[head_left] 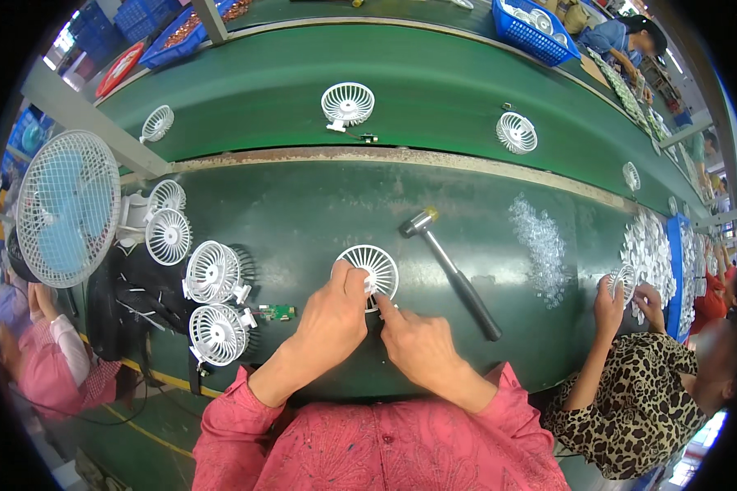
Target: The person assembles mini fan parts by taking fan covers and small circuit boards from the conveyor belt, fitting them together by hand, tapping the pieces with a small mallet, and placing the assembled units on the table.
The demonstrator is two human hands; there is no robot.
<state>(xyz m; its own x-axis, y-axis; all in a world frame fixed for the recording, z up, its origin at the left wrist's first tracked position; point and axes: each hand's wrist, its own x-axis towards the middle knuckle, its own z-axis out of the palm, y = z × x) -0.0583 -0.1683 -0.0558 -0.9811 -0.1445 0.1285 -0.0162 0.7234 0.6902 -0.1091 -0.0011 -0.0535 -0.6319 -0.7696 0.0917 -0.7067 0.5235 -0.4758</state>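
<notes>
A round white fan grille (382,263) is held upright-facing on the green table before me. My left hand (332,315) is closed on its left side, fingertips over the hub. At the lower rim, my right hand (422,345) is closed too, with its index finger and thumb touching the edge. Whether a small part sits between those fingertips is hidden. To the right lies a hammer (464,290) with a dark grip and metal head. White fan housings (213,272) stand to the left, one with a green circuit board (277,313) beside it.
A conveyor belt (434,90) carrying white fan parts (349,104) runs along the far side. Small clear pieces (540,250) and a white parts pile (648,254) lie right, near a co-worker's hands (610,307). A blue-bladed table fan (67,209) stands left.
</notes>
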